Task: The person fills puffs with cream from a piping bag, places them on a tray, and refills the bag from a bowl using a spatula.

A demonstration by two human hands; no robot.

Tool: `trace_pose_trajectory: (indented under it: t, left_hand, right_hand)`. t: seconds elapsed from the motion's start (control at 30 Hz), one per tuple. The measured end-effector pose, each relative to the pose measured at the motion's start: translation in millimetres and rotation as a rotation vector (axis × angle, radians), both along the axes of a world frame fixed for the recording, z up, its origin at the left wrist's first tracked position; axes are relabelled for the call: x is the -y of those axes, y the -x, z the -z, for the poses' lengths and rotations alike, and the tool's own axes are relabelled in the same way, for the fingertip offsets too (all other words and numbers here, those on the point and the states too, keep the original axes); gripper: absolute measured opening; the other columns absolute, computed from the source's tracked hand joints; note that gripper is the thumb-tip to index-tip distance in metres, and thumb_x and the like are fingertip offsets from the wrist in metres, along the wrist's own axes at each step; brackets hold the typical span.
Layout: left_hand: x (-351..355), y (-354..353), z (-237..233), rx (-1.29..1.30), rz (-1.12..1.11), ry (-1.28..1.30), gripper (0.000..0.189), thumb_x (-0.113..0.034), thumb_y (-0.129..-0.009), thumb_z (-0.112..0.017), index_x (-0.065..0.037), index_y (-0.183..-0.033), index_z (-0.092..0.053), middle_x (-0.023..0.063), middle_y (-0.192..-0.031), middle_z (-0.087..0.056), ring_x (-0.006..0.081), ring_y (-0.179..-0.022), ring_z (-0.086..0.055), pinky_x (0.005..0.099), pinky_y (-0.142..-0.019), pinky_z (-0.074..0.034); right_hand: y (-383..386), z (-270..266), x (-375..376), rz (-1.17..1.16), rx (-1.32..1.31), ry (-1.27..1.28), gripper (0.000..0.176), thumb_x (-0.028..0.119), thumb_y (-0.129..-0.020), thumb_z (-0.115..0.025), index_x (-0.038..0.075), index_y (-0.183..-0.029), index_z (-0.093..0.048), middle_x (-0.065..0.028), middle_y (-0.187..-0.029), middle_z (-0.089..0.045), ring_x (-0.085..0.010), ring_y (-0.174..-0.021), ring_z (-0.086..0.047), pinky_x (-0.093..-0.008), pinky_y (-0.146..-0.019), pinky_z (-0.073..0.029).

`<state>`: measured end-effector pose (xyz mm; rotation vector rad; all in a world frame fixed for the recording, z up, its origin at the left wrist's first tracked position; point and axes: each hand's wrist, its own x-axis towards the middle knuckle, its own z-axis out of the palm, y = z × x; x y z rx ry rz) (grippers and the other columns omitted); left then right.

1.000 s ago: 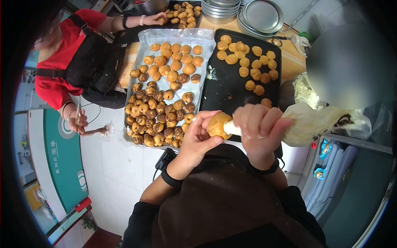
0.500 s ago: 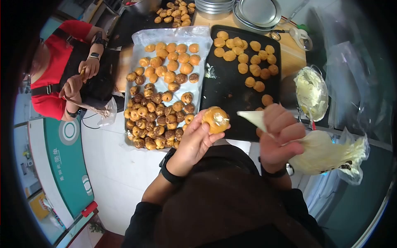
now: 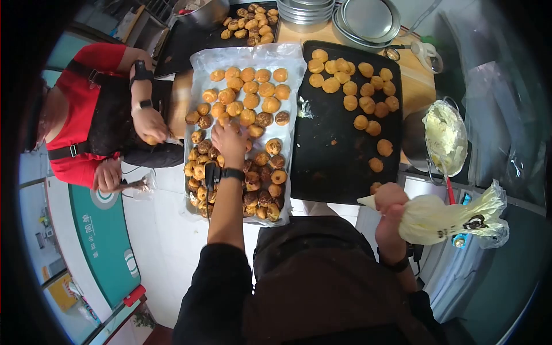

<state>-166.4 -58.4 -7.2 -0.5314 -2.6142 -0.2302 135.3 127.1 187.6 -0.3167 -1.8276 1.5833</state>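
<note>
My left hand [image 3: 230,142] reaches onto the paper-lined tray [image 3: 290,63], its fingers closed down around a cream puff among the others, mostly hidden by the hand. Plain golden puffs [image 3: 266,89] lie around and beyond it. Darker, brown-topped puffs [image 3: 264,198] crowd the near half of the tray. My right hand [image 3: 392,221] grips a piping bag [image 3: 428,221] full of pale cream near its tip, which points left over the near right corner of the black baking tray [image 3: 322,164]. The bag's twisted clear end hangs off to the right.
More golden puffs [image 3: 368,103] sit on the black tray. A bowl of cream [image 3: 445,135] with a red-handled spatula [image 3: 449,190] stands at right. Stacked metal pans [image 3: 368,20] are at the back. At left, a person in a red shirt [image 3: 92,60] works with both hands.
My left hand has moved from in front of me, where it held a filled puff, up and left onto the paper-lined tray. My right hand with the piping bag has lowered slightly.
</note>
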Motion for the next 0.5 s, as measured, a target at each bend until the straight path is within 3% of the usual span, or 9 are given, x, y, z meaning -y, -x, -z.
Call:
trace_pose_trajectory:
  t: [0.03,0.1,0.17,0.23,0.27,0.37,0.43,0.47,0.5]
  left_hand:
    - [-4,-6,-16,0.052,0.17,-0.098,0.058,-0.03,-0.071,-0.076,0.005,-0.113,-0.053,0.021,-0.102,-0.059,0.0368,-0.101,-0.052,0.0426,-0.086,-0.042]
    - [-26,-56,-81,0.801,0.301,-0.687,0.056,-0.03,-0.08,-0.068,0.006,-0.118,-0.05,0.0202,-0.106,-0.06,0.0309,-0.101,-0.057,0.0389,-0.089,-0.043]
    - [-36,-120,-141,1.257,0.734,-1.0,0.067,-0.028,-0.08,-0.068,-0.001,-0.134,-0.04,0.0154,-0.131,-0.047,0.0258,-0.122,-0.045,0.0349,-0.098,-0.038]
    - [-50,-157,-200,1.223,1.028,-0.672,0.085,-0.019,-0.067,-0.078,-0.004,-0.137,-0.033,0.0154,-0.141,-0.035,0.0266,-0.131,-0.035,0.0353,-0.103,-0.033]
    - [-49,-165,-186,0.818,1.051,-0.589,0.078,-0.016,-0.066,-0.079,-0.003,-0.131,-0.039,0.0162,-0.13,-0.046,0.0262,-0.122,-0.046,0.0347,-0.097,-0.04]
    - [-50,-172,-176,1.064,0.55,-0.929,0.057,-0.01,-0.068,-0.076,-0.001,-0.117,-0.049,0.0132,-0.104,-0.06,0.0244,-0.094,-0.061,0.0341,-0.081,-0.048]
    - [-54,-165,-192,0.838,0.58,-0.707,0.062,-0.005,-0.066,-0.074,0.0,-0.121,-0.047,0.0154,-0.107,-0.057,0.0296,-0.101,-0.057,0.0382,-0.086,-0.046]
    - [-56,-166,-192,0.632,0.641,-0.534,0.064,-0.005,-0.065,-0.074,-0.001,-0.122,-0.046,0.016,-0.109,-0.056,0.0314,-0.103,-0.055,0.0395,-0.089,-0.044]
    - [-59,-174,-190,0.616,0.73,-0.429,0.068,-0.006,-0.064,-0.075,-0.001,-0.124,-0.045,0.0163,-0.112,-0.054,0.0325,-0.105,-0.053,0.0403,-0.091,-0.042]
  right_hand:
    - [-1,7,-6,-0.015,0.093,-0.129,0.039,0.039,-0.098,-0.039,0.008,-0.074,-0.041,-0.0031,-0.067,-0.039,-0.0153,-0.062,-0.038,-0.0274,-0.058,-0.031]
    - [5,1,-11,-0.108,0.435,-0.31,0.028,0.032,-0.096,-0.044,0.007,-0.084,-0.051,-0.006,-0.078,-0.051,-0.0207,-0.071,-0.05,-0.0318,-0.063,-0.038]
    - [17,34,-7,-0.138,0.486,-0.59,0.023,0.026,-0.091,-0.054,0.005,-0.099,-0.055,-0.0111,-0.092,-0.057,-0.0257,-0.087,-0.055,-0.0352,-0.074,-0.043]
    - [23,61,-8,-0.104,0.376,-0.881,0.027,0.024,-0.088,-0.06,0.004,-0.105,-0.055,-0.0146,-0.1,-0.057,-0.0273,-0.097,-0.054,-0.0358,-0.082,-0.043]
    - [26,42,-10,-0.212,0.428,-0.759,0.04,0.026,-0.084,-0.064,0.003,-0.112,-0.048,-0.0155,-0.108,-0.052,-0.0278,-0.104,-0.049,-0.0361,-0.087,-0.039]
    - [40,-23,-17,-0.522,0.551,-0.369,0.085,0.035,-0.072,-0.075,0.001,-0.134,-0.028,-0.0181,-0.134,-0.037,-0.0292,-0.127,-0.034,-0.0373,-0.104,-0.027]
    - [38,-22,-18,-0.534,0.444,-0.07,0.108,0.041,-0.06,-0.084,-0.003,-0.139,-0.025,-0.0206,-0.144,-0.03,-0.0281,-0.134,-0.029,-0.0387,-0.109,-0.023]
    - [42,-17,-18,-0.476,0.274,-0.235,0.084,0.031,-0.072,-0.078,-0.005,-0.133,-0.033,-0.022,-0.138,-0.038,-0.0264,-0.129,-0.037,-0.0362,-0.107,-0.027]
    - [53,-11,-6,-0.352,0.157,0.189,0.064,0.025,-0.079,-0.071,-0.004,-0.126,-0.039,-0.0208,-0.134,-0.044,-0.0246,-0.122,-0.045,-0.035,-0.104,-0.031]
